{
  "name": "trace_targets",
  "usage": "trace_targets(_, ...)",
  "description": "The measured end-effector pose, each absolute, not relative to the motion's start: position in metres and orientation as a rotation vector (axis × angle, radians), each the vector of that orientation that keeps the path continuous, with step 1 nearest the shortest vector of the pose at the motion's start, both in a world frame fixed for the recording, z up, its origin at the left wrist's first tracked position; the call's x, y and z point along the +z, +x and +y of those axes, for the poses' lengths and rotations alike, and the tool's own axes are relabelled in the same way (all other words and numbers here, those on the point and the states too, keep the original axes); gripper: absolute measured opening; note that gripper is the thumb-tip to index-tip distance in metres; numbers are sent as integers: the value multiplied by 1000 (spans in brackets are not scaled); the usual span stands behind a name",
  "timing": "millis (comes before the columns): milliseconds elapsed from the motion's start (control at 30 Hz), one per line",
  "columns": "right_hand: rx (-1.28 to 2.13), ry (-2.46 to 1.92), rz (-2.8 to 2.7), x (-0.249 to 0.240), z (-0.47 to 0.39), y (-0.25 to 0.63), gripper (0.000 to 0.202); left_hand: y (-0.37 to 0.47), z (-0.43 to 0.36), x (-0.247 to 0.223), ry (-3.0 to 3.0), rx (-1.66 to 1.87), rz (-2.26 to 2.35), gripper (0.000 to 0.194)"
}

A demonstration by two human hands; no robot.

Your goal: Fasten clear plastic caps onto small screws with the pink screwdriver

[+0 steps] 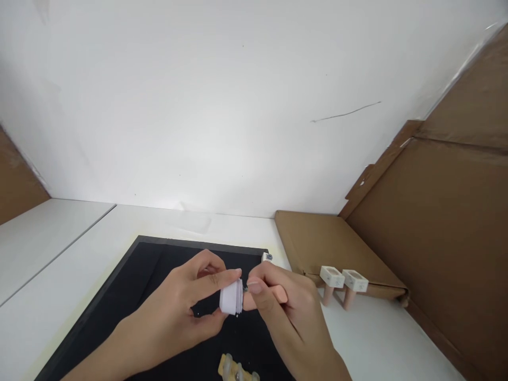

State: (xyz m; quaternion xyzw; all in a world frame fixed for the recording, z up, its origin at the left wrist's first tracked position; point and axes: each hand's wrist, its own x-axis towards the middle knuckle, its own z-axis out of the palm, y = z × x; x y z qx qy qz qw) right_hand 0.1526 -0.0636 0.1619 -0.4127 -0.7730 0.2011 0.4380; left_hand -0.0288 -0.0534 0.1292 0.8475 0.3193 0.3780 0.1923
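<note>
My left hand (190,304) grips a small white cylindrical piece (230,297) between thumb and fingers, its ridged end facing right. From the other side, my right hand (288,307) pinches a salmon-pink piece (251,301) right against that ridged end. Something small and greenish shows between the right fingertips, too small to name. Both hands are above a black mat (174,264). A yellowish piece with translucent rounded parts (237,369) lies on the mat at the bottom edge of the view.
A flat cardboard box (325,238) lies on the white table (130,222) at the right. Before it stand two white blocks on pinkish legs (332,277). A small white part (266,257) sits at the mat's back right corner. Brown panels (448,211) and a white wall enclose the table.
</note>
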Motion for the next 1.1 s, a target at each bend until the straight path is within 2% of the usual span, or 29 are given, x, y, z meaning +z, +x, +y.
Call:
trace_targets(200, 486, -1006, -1949, 164, -64, 154, 42, -29, -55, 131, 2405, 1039, 906, 57)
trace_targets(400, 565, -950, -1574, 161, -69, 163, 51, -30, -60, 130, 2341, 1235, 904, 63)
trace_targets(633, 860, -913, -1351, 164, -68, 164, 49, -37, -62, 132, 2216, 1311, 836, 64)
trace_targets(767, 913, -919, -1321, 165, -65, 163, 50, -36, -63, 134, 2156, 1322, 775, 65)
trace_targets(900, 997, -896, -1291, 164, -62, 160, 52, -31, -64, 138, 1981, 1314, 766, 59)
trace_targets(1100, 1012, -891, -1268, 166, -63, 158, 50, -26, -63, 134, 1547, 1114, 681, 50)
